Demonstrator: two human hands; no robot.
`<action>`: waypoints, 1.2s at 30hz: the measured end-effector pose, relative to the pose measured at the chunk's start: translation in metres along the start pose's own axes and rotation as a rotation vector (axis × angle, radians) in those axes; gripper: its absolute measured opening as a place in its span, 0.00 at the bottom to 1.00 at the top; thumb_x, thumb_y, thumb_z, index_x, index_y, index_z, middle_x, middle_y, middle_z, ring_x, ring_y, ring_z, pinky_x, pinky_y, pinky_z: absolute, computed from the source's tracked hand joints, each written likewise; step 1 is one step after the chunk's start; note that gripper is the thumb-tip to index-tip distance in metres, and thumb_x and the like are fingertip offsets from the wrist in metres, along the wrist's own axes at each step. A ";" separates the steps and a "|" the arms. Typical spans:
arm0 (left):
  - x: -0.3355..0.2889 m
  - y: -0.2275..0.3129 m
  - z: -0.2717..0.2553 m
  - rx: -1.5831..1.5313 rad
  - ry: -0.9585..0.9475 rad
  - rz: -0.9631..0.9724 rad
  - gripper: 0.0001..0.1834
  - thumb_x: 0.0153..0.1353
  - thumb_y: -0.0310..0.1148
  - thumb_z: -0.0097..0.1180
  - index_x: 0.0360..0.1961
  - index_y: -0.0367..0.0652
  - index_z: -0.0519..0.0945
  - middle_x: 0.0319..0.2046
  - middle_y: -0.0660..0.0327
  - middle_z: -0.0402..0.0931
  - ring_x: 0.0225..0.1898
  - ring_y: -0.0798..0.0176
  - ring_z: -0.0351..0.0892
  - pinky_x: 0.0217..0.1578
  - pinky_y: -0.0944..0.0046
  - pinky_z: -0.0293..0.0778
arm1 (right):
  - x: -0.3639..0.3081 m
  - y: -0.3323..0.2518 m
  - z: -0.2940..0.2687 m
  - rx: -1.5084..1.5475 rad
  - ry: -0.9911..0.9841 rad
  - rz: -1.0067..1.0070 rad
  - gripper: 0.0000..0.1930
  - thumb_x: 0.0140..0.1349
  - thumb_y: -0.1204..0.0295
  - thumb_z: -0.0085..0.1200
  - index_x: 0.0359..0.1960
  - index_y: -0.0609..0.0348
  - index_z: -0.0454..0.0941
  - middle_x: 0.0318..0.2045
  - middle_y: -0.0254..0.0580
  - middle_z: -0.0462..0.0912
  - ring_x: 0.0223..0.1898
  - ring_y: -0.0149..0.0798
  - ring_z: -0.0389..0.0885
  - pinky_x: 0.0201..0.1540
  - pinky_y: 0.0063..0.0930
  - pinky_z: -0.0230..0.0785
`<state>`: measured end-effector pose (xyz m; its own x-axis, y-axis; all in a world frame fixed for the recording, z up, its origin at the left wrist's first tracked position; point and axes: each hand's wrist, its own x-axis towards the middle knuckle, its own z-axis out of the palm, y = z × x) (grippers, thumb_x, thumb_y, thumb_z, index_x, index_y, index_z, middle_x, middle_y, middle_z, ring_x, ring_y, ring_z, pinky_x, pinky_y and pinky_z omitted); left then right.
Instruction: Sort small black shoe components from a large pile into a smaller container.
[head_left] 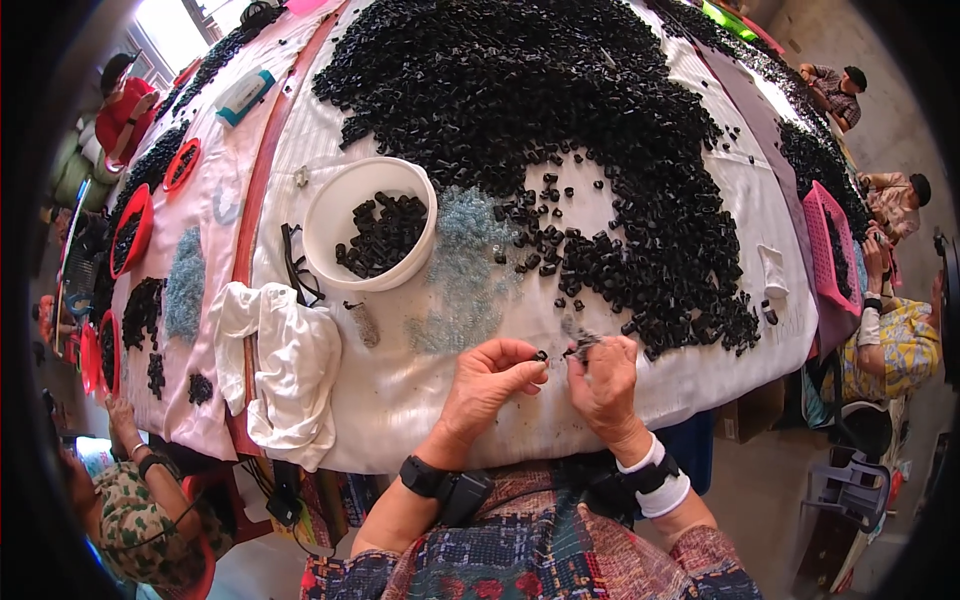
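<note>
My left hand [494,388] pinches a small black plastic part [540,356] between thumb and forefinger, over the near edge of the white-covered table. Close to its right, my right hand [606,386] is closed, its fingertips smeared by motion. Something dark and greyish shows at those fingertips, but I cannot make out what it is. Just beyond my hands lies a scatter of small translucent pale-blue pieces [465,240]. A large heap of small black plastic parts [510,80] spreads over the far table and curves down the right side.
Left of the blue pieces stands a white tub [318,215] part-filled with black parts. Nearby lie a crumpled white cloth [290,375] and a small clear bottle [365,325]. A pink basket [828,240] is at the right edge. Other people work at tables on both sides.
</note>
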<state>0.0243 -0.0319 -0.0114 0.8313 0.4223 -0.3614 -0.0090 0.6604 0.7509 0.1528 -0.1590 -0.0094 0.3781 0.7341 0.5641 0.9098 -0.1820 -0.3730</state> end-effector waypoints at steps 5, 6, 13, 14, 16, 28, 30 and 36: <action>-0.003 0.003 0.006 0.037 0.012 0.017 0.09 0.56 0.23 0.59 0.38 0.35 0.77 0.32 0.56 0.80 0.32 0.66 0.81 0.32 0.70 0.78 | 0.016 -0.018 -0.010 0.390 0.104 0.149 0.15 0.48 0.87 0.58 0.38 0.64 0.72 0.31 0.45 0.80 0.27 0.43 0.80 0.28 0.29 0.73; -0.003 0.003 0.006 0.041 0.006 0.028 0.09 0.55 0.24 0.60 0.38 0.35 0.77 0.32 0.56 0.80 0.32 0.66 0.81 0.32 0.70 0.78 | 0.016 -0.020 -0.010 0.404 0.097 0.151 0.15 0.48 0.86 0.58 0.38 0.64 0.72 0.31 0.45 0.80 0.28 0.44 0.80 0.29 0.30 0.73; -0.003 0.004 0.012 0.112 0.034 0.052 0.10 0.55 0.24 0.61 0.38 0.35 0.78 0.31 0.56 0.80 0.31 0.66 0.81 0.31 0.70 0.78 | 0.015 -0.018 -0.006 0.380 0.119 0.130 0.15 0.48 0.86 0.58 0.38 0.65 0.73 0.30 0.45 0.80 0.27 0.45 0.80 0.30 0.31 0.73; -0.003 0.004 0.012 0.114 0.039 0.058 0.10 0.54 0.25 0.61 0.38 0.35 0.78 0.30 0.57 0.80 0.30 0.67 0.81 0.31 0.70 0.77 | 0.015 -0.018 -0.005 0.382 0.118 0.131 0.15 0.48 0.86 0.58 0.38 0.65 0.73 0.30 0.45 0.80 0.27 0.45 0.80 0.30 0.31 0.73; -0.003 0.004 0.013 0.116 0.045 0.064 0.10 0.54 0.25 0.62 0.37 0.35 0.78 0.30 0.57 0.80 0.30 0.68 0.80 0.31 0.71 0.77 | 0.014 -0.018 -0.004 0.376 0.103 0.143 0.14 0.48 0.86 0.58 0.38 0.65 0.73 0.30 0.46 0.80 0.27 0.46 0.79 0.30 0.31 0.72; -0.004 0.000 0.012 0.148 0.074 0.089 0.10 0.53 0.25 0.63 0.36 0.36 0.79 0.29 0.60 0.81 0.28 0.70 0.79 0.30 0.73 0.75 | 0.011 -0.019 -0.001 0.337 0.087 0.118 0.14 0.47 0.86 0.58 0.36 0.65 0.72 0.28 0.47 0.78 0.27 0.47 0.77 0.28 0.33 0.70; -0.004 -0.002 0.011 0.159 0.073 0.085 0.09 0.53 0.25 0.63 0.36 0.36 0.80 0.29 0.59 0.81 0.28 0.70 0.79 0.29 0.72 0.76 | 0.011 -0.020 -0.001 0.331 0.079 0.119 0.13 0.47 0.86 0.59 0.36 0.66 0.72 0.27 0.47 0.78 0.26 0.48 0.77 0.28 0.34 0.70; -0.005 -0.002 0.013 0.164 0.109 0.079 0.09 0.53 0.25 0.62 0.36 0.34 0.80 0.29 0.58 0.81 0.28 0.69 0.80 0.29 0.72 0.77 | 0.011 -0.025 0.002 0.321 0.089 0.182 0.14 0.48 0.85 0.59 0.37 0.66 0.72 0.27 0.48 0.78 0.26 0.47 0.79 0.28 0.32 0.71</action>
<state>0.0271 -0.0435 -0.0043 0.7666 0.5393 -0.3484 0.0261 0.5161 0.8561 0.1343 -0.1454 0.0047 0.5550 0.6461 0.5240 0.7319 -0.0799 -0.6767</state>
